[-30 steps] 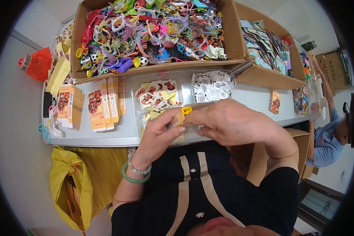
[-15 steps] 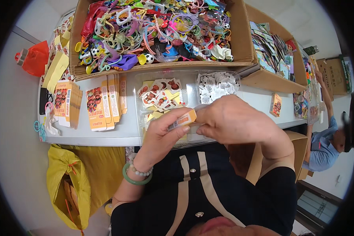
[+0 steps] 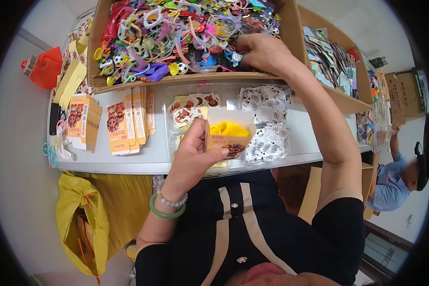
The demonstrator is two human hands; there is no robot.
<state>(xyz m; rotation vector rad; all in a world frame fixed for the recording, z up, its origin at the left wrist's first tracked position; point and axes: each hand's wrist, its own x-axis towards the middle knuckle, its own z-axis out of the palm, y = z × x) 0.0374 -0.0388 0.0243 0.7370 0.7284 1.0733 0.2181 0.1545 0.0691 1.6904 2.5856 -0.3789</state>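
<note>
My left hand (image 3: 189,155) is closed round a small orange paper box (image 3: 231,147), held above the clear tray. The box stands open at the top, and something bright yellow (image 3: 229,128) shows inside. My right hand (image 3: 267,53) reaches into a large cardboard carton (image 3: 195,82) heaped with small toys and trinkets (image 3: 176,40). Its fingertips dip among the trinkets at the carton's right side, so I cannot see whether they grip one. Beneath the orange box, stickers (image 3: 188,113) and small white packets (image 3: 268,143) lie in the tray.
Stacks of flat orange boxes (image 3: 118,126) lie at the left, near blue scissors (image 3: 48,149). A second carton (image 3: 338,102) holds shiny packets (image 3: 330,62) at the right. A yellow sack (image 3: 88,229) hangs below the table's left end. A person in blue (image 3: 391,183) is at far right.
My right hand has left the orange box and moved up into the carton of trinkets. The box in my left hand has turned, and its open top and yellow contents now show.
</note>
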